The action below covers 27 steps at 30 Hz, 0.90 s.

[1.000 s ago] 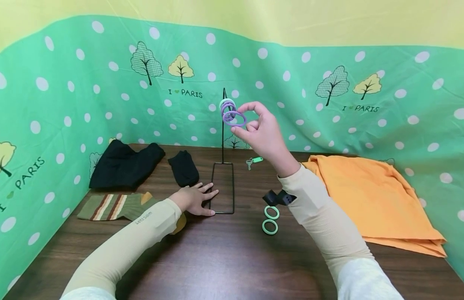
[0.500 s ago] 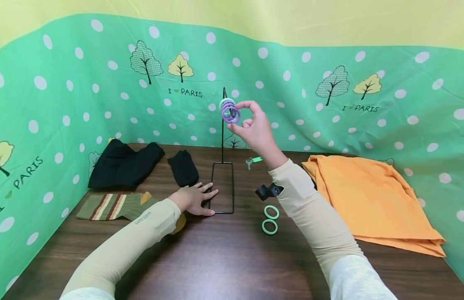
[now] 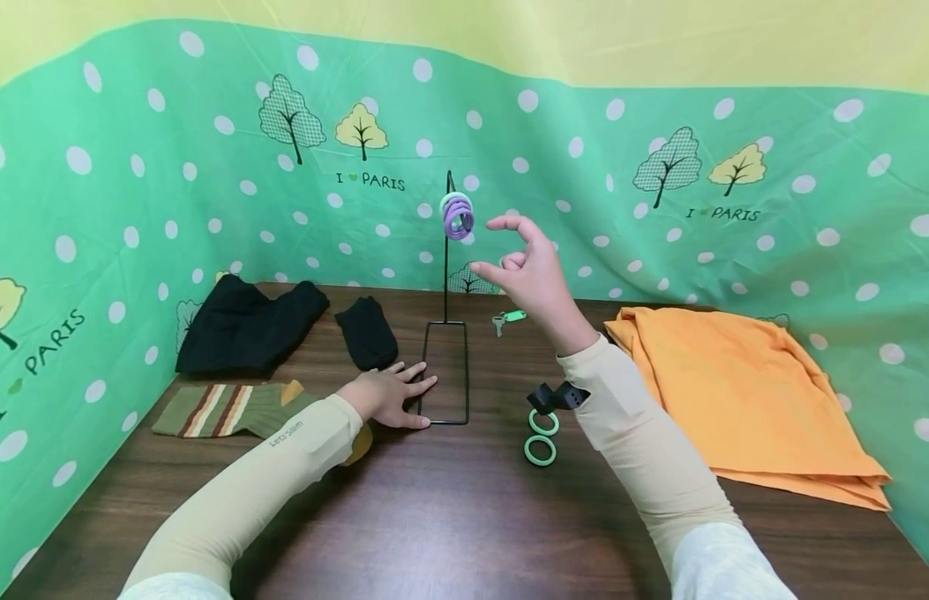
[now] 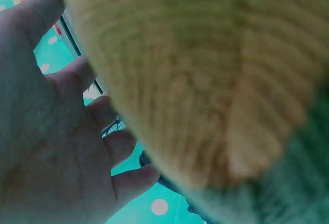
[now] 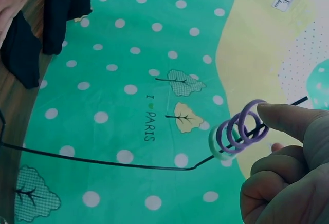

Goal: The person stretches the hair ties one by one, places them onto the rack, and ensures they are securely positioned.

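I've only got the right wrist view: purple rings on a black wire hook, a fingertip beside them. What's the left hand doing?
Observer: The left hand lies flat on the table, its fingers against the wire stand's base.
Operator: Are any rings not on the hook?
Observer: Yes, two green rings lie on the table to the right of that base.
Operator: Anything else near the stand?
Observer: A key with a green tag lies just behind the base, towards the backdrop.
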Tool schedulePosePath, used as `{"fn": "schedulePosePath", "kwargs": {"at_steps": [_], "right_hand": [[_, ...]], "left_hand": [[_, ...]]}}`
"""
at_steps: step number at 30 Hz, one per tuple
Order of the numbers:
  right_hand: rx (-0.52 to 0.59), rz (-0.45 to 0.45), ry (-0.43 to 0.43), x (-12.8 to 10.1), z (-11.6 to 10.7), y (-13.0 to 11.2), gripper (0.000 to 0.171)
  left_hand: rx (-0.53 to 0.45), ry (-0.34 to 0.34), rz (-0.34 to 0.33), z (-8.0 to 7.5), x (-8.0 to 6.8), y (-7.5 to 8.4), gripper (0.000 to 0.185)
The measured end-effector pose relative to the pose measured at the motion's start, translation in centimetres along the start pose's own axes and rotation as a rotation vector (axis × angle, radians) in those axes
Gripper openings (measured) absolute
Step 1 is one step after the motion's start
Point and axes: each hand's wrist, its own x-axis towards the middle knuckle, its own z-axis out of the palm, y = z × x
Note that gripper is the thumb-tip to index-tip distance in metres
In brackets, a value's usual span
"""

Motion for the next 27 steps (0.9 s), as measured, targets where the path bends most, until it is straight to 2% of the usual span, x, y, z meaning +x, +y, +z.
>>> {"fn": "schedulePosePath", "kwargs": {"at_steps": [15,27], "right_hand": [[0.034,0.079,-0.103,-2.3,-1.9,3.5,0.044],[-0.010,0.195,-0.108,-4.0,-2.9,6.9,0.044]], "left_hand": [[0.003,0.004,0.014,-0.1,0.0,0.1,0.079],[-0.001,0.004,0.020,0.1,0.0,0.0,0.079]]}}
